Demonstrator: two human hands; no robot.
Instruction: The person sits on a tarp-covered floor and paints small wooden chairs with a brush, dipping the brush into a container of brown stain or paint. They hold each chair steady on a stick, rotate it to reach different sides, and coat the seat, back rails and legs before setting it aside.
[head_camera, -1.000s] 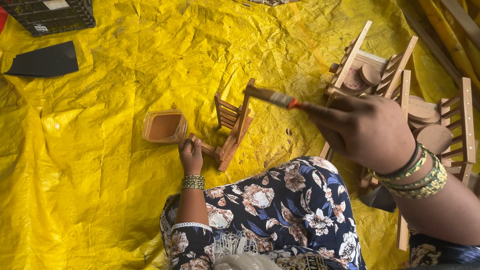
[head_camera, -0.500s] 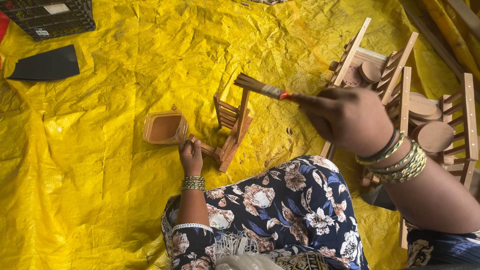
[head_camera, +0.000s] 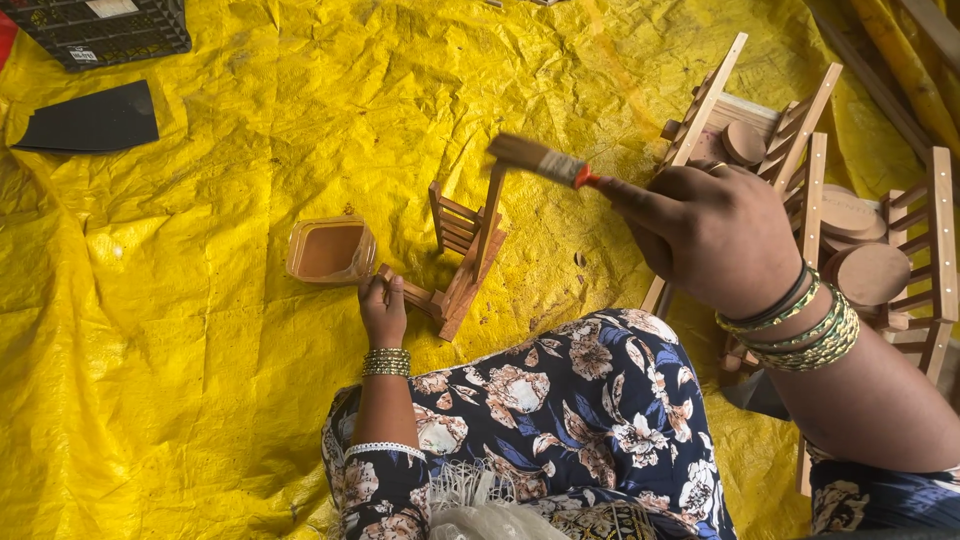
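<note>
Tub (head_camera: 330, 250) of brown paint sits open beside the small wooden chair (head_camera: 462, 252); left hand (head_camera: 383, 310) grips its leg, right hand (head_camera: 715, 235) raised, gripping a paintbrush (head_camera: 545, 160).

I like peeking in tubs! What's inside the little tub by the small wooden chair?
The little tub holds smooth brown liquid, probably paint. Its bottom is covered by the liquid.

A small woodcraft workshop set up on the floor — a crinkled yellow plastic tarp (head_camera: 200, 330) covers the ground, unfinished slatted wooden racks (head_camera: 800, 130) and round wooden discs (head_camera: 868, 272) lie stacked — with a square tub of brown stain (head_camera: 330, 250) alongside
</note>
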